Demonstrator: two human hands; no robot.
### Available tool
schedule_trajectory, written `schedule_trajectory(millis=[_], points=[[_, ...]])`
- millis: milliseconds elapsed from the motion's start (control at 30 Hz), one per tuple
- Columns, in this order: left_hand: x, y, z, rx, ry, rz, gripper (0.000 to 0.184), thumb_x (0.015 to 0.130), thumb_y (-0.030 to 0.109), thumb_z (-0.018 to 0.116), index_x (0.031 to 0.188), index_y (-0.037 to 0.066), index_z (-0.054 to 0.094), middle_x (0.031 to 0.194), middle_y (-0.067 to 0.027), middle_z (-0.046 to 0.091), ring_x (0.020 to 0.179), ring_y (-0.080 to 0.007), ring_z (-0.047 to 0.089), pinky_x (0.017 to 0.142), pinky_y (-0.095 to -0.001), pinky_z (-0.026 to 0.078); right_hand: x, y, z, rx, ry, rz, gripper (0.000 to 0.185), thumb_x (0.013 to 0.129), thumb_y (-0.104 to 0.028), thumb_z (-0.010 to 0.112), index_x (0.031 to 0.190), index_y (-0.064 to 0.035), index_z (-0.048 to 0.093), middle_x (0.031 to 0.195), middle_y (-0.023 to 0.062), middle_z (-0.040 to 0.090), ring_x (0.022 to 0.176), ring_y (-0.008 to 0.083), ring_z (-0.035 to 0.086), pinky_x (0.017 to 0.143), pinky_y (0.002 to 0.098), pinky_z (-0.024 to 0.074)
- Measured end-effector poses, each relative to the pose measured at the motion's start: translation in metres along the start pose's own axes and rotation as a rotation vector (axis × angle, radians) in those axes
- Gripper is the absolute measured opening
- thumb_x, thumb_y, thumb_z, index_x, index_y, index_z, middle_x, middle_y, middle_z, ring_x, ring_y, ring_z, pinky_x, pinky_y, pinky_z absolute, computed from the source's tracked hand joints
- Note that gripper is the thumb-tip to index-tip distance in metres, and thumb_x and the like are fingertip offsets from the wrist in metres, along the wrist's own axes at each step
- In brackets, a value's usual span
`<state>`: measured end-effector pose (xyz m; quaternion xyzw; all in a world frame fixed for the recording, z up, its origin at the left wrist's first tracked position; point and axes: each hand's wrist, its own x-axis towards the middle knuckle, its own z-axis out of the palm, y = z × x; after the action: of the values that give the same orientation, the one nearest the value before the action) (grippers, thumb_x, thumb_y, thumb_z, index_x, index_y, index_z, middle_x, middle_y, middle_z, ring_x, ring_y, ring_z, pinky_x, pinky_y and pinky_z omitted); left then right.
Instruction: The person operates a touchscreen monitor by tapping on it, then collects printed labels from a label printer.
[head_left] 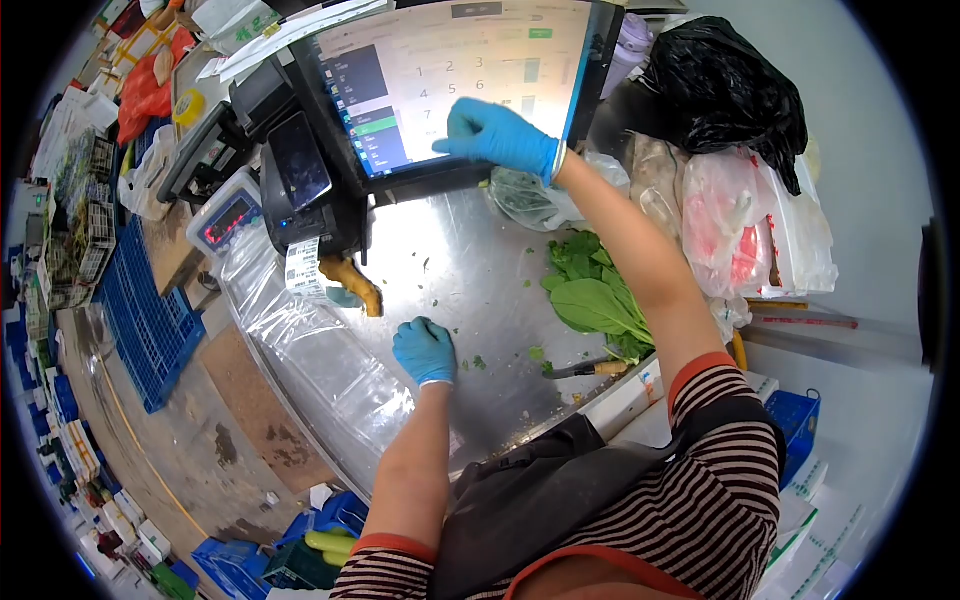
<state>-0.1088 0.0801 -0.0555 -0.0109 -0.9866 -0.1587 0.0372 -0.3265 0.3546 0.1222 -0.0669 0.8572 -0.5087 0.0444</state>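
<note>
The lit touchscreen stands at twelve o'clock on the metal desk, its face turned toward the person at six. Its long axis runs from just short of nine o'clock to between two and three, the right end higher; the top edge is cut off by the frame. The gloved right hand is in front of it, covering the lower keypad digits. Its fingers are bent, with one tip jutting toward nine; I cannot tell how far apart they stand, or whether any meets the glass.

The gloved left hand is low over the desk, fingers curled under and their tips hidden, so I cannot tell whether they close on anything. At ten o'clock from it lies a brown, root-like piece, partly covered by a printed label strip from the black printer.

Toward three o'clock, the right forearm hides part of the leafy greens. Below them a knife points its blade to nine.
</note>
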Motion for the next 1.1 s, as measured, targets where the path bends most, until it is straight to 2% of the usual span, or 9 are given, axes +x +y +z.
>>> schedule_trajectory(millis=[133, 267, 367, 500, 633, 700, 867, 1000, 1100], points=[[0.000, 0.000, 0.001, 0.007, -0.005, 0.001, 0.012, 0.085, 0.017, 0.061, 0.085, 0.007, 0.066, 0.085, -0.0150, 0.059, 0.080, -0.0344, 0.057, 0.072, -0.0476, 0.044, -0.018, 0.022, 0.023, -0.099, -0.168, 0.059, 0.043, 0.086, -0.048, 0.078, 0.082, -0.0085, 0.061, 0.076, 0.0058, 0.060, 0.073, 0.0174, 0.059, 0.073, 0.0348, 0.0516], [0.000, 0.000, 0.001, 0.018, -0.006, 0.006, 0.012, 0.085, 0.017, 0.061, 0.085, 0.007, 0.066, 0.085, -0.0150, 0.059, 0.080, -0.0344, 0.057, 0.071, -0.0476, 0.044, -0.013, 0.030, 0.032, -0.159, -0.173, 0.070, 0.046, 0.085, -0.050, 0.077, 0.079, -0.0069, 0.061, 0.085, 0.0099, 0.063, 0.077, 0.0209, 0.060, 0.076, 0.0342, 0.0510], [0.000, 0.000, 0.001, 0.029, -0.007, 0.006, 0.012, 0.085, 0.018, 0.060, 0.084, 0.007, 0.065, 0.085, -0.0150, 0.059, 0.080, -0.0344, 0.057, 0.071, -0.0475, 0.044, 0.000, 0.029, 0.031, -0.174, -0.050, 0.094, 0.044, 0.088, -0.045, 0.077, 0.078, -0.0084, 0.055, 0.076, 0.0035, 0.054, 0.070, 0.0135, 0.049, 0.068, 0.0299, 0.0478], [0.000, -0.001, 0.003, 0.031, -0.001, 0.006, 0.012, 0.085, 0.018, 0.060, 0.084, 0.007, 0.065, 0.084, -0.0149, 0.058, 0.080, -0.0345, 0.057, 0.071, -0.0475, 0.044, -0.004, 0.024, 0.023, -0.126, -0.082, 0.132, 0.041, 0.089, -0.043, 0.078, 0.080, -0.0089, 0.057, 0.075, 0.0005, 0.053, 0.071, 0.0107, 0.049, 0.066, 0.0280, 0.0473], [0.000, 0.000, 0.000, 0.015, 0.001, 0.006, 0.011, 0.085, 0.018, 0.060, 0.084, 0.007, 0.065, 0.084, -0.0149, 0.058, 0.079, -0.0345, 0.057, 0.070, -0.0474, 0.044, -0.015, 0.020, -0.001, -0.001, 0.130, 0.038, 0.033, 0.089, -0.031, 0.080, 0.081, -0.0085, 0.056, 0.074, -0.0024, 0.052, 0.071, 0.0077, 0.048, 0.066, 0.0256, 0.0466], [-0.001, 0.000, 0.001, 0.012, 0.010, 0.014, 0.011, 0.085, 0.018, 0.060, 0.084, 0.007, 0.065, 0.085, -0.0149, 0.058, 0.079, -0.0344, 0.057, 0.070, -0.0472, 0.044, -0.012, 0.023, -0.016, 0.065, 0.195, 0.090, 0.043, 0.086, -0.043, 0.080, 0.079, -0.0068, 0.059, 0.071, 0.0023, 0.056, 0.067, 0.0113, 0.053, 0.068, 0.0278, 0.0504], [-0.001, -0.003, 0.005, 0.038, -0.046, -0.002, 0.013, 0.087, 0.018, 0.060, 0.090, 0.006, 0.064, 0.088, -0.0161, 0.059, 0.083, -0.0353, 0.057, 0.072, -0.0480, 0.044, -0.002, 0.026, -0.012, -0.043, 0.173, -0.003, 0.043, 0.085, -0.044, 0.081, 0.078, -0.0081, 0.059, 0.073, 0.0024, 0.058, 0.067, 0.0126, 0.053, 0.067, 0.0290, 0.0489], [-0.003, -0.002, 0.006, 0.032, -0.003, 0.021, 0.012, 0.086, 0.018, 0.060, 0.087, 0.007, 0.065, 0.086, -0.0152, 0.059, 0.080, -0.0346, 0.057, 0.071, -0.0473, 0.044, 0.013, 0.002, 0.005, 0.001, 0.033, -0.010, 0.046, 0.085, -0.050, 0.079, 0.081, -0.0075, 0.061, 0.082, 0.0042, 0.062, 0.076, 0.0152, 0.058, 0.074, 0.0310, 0.0510], [-0.001, -0.001, 0.006, 0.058, 0.008, 0.012, 0.012, 0.085, 0.018, 0.061, 0.085, 0.007, 0.066, 0.085, -0.0150, 0.058, 0.079, -0.0342, 0.057, 0.070, -0.0469, 0.045, 0.022, -0.001, 0.009, -0.063, 0.083, -0.012, 0.046, 0.084, -0.049, 0.079, 0.081, -0.0079, 0.060, 0.083, 0.0044, 0.062, 0.077, 0.0165, 0.059, 0.075, 0.0313, 0.0514]])
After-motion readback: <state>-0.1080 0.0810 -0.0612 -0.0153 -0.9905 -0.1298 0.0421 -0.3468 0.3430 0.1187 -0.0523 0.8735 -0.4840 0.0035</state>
